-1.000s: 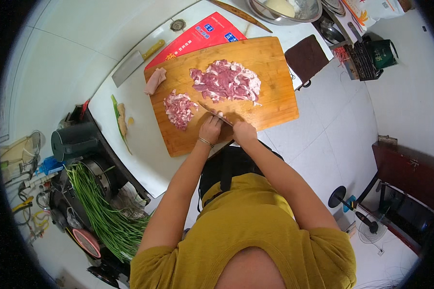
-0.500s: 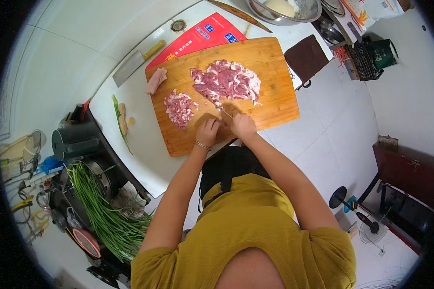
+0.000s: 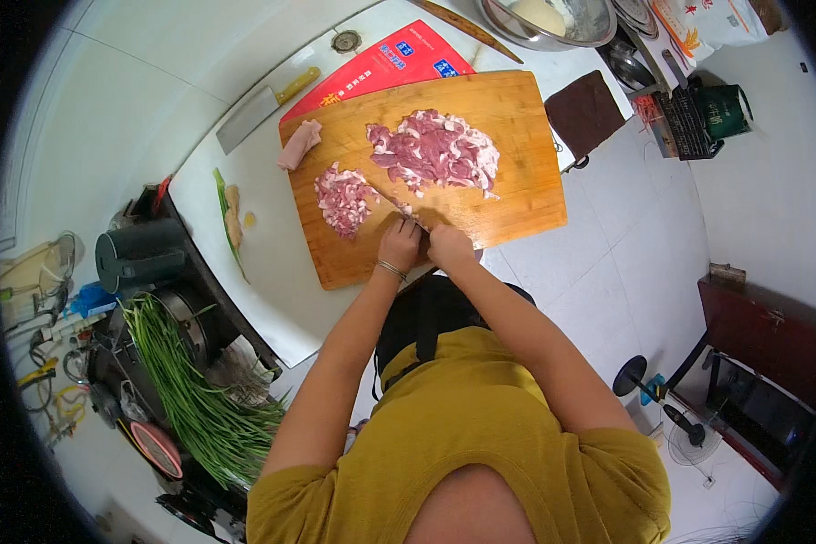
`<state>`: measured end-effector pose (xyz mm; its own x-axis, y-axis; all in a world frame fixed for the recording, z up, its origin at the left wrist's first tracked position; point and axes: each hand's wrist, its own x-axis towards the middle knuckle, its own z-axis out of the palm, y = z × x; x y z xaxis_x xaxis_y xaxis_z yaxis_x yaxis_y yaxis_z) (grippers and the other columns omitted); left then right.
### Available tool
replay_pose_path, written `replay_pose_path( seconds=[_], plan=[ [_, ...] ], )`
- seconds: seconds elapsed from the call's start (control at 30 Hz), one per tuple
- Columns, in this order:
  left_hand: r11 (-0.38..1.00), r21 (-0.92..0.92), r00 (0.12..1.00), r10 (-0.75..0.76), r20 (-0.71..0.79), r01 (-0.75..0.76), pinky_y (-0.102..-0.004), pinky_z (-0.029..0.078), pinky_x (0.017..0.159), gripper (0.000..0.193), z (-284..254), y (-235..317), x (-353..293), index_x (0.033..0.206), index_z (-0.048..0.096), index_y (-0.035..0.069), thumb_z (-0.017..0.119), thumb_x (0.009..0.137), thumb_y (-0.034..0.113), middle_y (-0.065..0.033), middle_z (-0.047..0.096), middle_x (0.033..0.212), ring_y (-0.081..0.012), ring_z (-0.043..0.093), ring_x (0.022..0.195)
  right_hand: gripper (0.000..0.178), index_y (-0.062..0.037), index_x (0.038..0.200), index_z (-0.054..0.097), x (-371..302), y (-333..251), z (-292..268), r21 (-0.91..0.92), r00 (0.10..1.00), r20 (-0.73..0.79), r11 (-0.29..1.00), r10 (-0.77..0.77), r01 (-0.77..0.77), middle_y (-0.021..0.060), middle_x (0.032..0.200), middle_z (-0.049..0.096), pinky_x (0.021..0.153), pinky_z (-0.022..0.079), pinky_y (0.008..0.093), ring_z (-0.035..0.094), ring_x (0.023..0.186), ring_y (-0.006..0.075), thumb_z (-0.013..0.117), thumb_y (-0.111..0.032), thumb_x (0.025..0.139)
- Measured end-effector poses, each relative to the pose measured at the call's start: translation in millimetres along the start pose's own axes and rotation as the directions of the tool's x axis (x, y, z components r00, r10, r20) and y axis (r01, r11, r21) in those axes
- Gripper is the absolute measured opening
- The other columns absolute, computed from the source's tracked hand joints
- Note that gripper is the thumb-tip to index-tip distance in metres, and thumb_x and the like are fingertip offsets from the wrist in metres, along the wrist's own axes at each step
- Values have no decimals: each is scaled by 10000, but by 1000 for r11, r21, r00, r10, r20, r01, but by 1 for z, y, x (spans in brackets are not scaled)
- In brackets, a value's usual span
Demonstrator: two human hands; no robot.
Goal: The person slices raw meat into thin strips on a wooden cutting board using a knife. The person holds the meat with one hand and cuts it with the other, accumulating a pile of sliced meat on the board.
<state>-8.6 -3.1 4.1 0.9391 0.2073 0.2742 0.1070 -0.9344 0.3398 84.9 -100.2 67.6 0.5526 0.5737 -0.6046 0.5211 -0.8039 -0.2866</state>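
My right hand [image 3: 451,247] is closed round the handle of a knife, which it mostly hides. The thin blade [image 3: 388,198] points away to the left over the wooden cutting board [image 3: 517,204]. Close against the blade, my left hand [image 3: 399,245] has its fingers bent together at a small bit of meat [image 3: 405,209]; what lies under the fingertips is hidden. Left of the blade is a pile of diced meat [image 3: 344,201]. Beyond it, larger slices of raw meat [image 3: 435,152] are heaped. A pale pink slab [image 3: 299,145] sits at the board's left edge.
A cleaver [image 3: 249,118] lies beyond the board near a red sheet [image 3: 385,65]. Ginger [image 3: 233,216] and a green onion [image 3: 221,199] are on the white table. A metal bowl with dough [image 3: 539,16] stands far right; green stalks [image 3: 186,390] lie at left.
My left hand has come forward to the small meat bit beside the blade. My right hand has drawn slightly back with the knife. The whole view has shifted a little.
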Motion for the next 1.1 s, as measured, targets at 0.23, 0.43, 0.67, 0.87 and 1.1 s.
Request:
replay_pose_path(
  seconds=[0.23,0.43,0.67,0.87,1.1],
  plan=[
    [998,-28,989,-46,140,51,-332,462,733,192,-21,-3,-14,889,593,31,514,736,118,-87,544,891,-244,525,844,213,-8,933,598,-18,15,-12,-17,992,107,998,65,-64,200,929,640,741,525,411,639,881,331,581,-165,788],
    [983,-35,983,181,-22,-182,-324,466,756,173,-22,-3,1,875,587,23,508,745,105,-84,545,907,-232,531,875,199,-17,918,609,-18,14,-13,-49,996,88,999,0,4,193,918,645,739,525,407,641,878,331,575,-165,790],
    [992,-52,991,-109,82,114,-335,463,773,190,-30,-14,-1,926,582,18,520,777,118,-106,543,925,-268,530,887,212,-4,939,584,-25,33,-21,-33,999,7,999,31,-31,223,833,639,710,516,437,634,807,358,536,-123,771],
    [135,-821,578,-772,264,554,-343,439,836,366,-35,-7,20,1065,547,32,488,909,358,-86,567,1046,-221,535,981,213,0,839,557,-25,29,-45,471,986,142,882,-92,14,190,694,614,575,487,423,631,624,283,632,-193,789],
    [-695,-687,607,-457,650,212,-315,465,777,270,-64,-3,55,1167,489,75,515,926,194,-38,580,1036,-154,565,874,232,-106,709,430,-17,20,-56,881,851,450,289,-270,-374,-40,487,297,399,312,303,302,378,104,626,-128,831]
  ],
)
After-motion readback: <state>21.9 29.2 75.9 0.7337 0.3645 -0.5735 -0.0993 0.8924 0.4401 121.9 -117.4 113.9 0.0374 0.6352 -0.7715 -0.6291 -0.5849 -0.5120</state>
